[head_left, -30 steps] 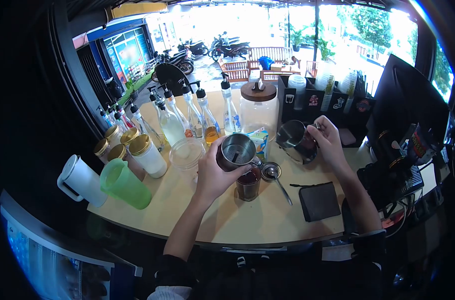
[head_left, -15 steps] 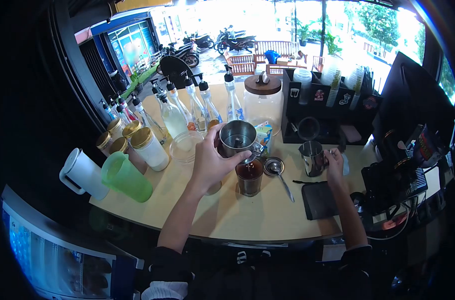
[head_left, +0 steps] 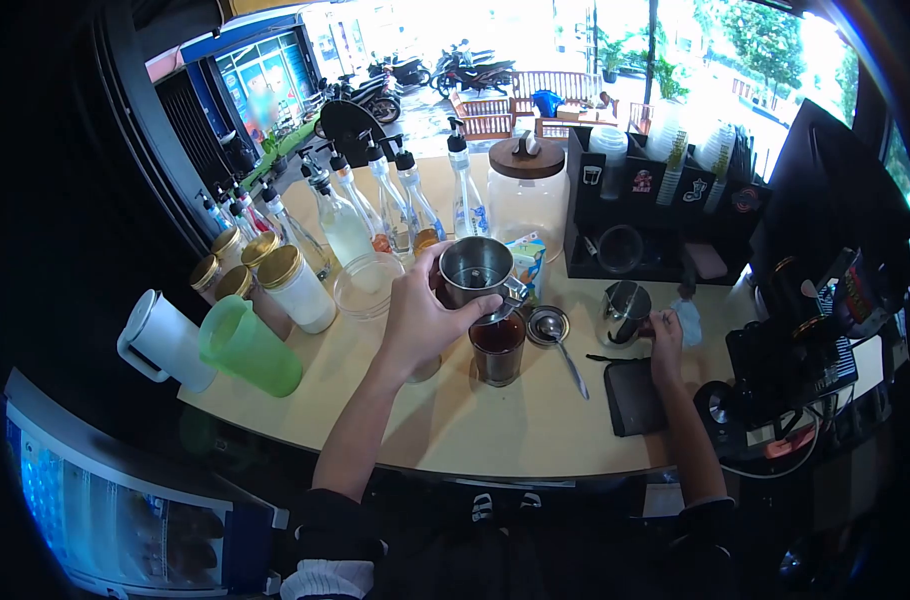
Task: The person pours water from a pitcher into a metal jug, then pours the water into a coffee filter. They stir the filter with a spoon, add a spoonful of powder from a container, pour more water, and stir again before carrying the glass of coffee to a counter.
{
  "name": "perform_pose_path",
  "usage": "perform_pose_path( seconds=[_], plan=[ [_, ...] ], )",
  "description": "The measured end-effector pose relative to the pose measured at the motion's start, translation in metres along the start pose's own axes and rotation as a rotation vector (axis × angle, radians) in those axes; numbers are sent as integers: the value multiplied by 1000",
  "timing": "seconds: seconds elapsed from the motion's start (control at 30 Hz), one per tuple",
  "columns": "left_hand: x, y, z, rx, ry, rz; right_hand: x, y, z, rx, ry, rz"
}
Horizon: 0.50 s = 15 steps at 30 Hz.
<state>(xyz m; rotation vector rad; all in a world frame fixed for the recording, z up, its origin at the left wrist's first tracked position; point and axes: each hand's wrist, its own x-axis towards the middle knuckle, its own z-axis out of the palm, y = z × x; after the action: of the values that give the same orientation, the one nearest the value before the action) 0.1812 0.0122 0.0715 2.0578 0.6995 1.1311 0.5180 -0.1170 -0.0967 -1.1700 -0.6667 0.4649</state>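
My left hand [head_left: 425, 315] grips a small stainless-steel drip coffee filter [head_left: 475, 268], its thumb across the side near the little handle. A knob shows inside the filter. It is held above a glass [head_left: 498, 362] of dark brown liquid, overlapping the glass's rim in this view. At the right, my right hand [head_left: 665, 335] is closed on the handle of a shiny metal pitcher [head_left: 626, 308], which stands over the table. Between them a spoon [head_left: 572, 365] rests with its bowl in a small round metal dish [head_left: 548, 326].
A dark pouch [head_left: 635, 398] lies before the pitcher. Pump bottles [head_left: 465, 195], a wood-lidded jar [head_left: 528, 205] and a black cup organiser [head_left: 665, 200] line the back. Gold-lidded jars [head_left: 300, 290], a green jug [head_left: 250, 345] and a white jug [head_left: 165, 340] stand left.
The pitcher and my right hand have shifted slightly, with the pitcher turned a little. My left hand stays over the glass with the filter. The camera view has moved slightly.
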Motion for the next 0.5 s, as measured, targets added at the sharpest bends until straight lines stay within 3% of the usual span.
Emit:
perform_pose_path(
  seconds=[0.13,0.43,0.5],
  plan=[
    [-3,10,3,-47,-53,-98,-1,6,-10,-97,-65,-30],
    [-8,-4,9,-13,-21,-60,-20,-17,3,-206,-41,-51],
    [-12,-8,9,27,51,41,-16,-11,-3,-169,-69,-42]
  ],
)
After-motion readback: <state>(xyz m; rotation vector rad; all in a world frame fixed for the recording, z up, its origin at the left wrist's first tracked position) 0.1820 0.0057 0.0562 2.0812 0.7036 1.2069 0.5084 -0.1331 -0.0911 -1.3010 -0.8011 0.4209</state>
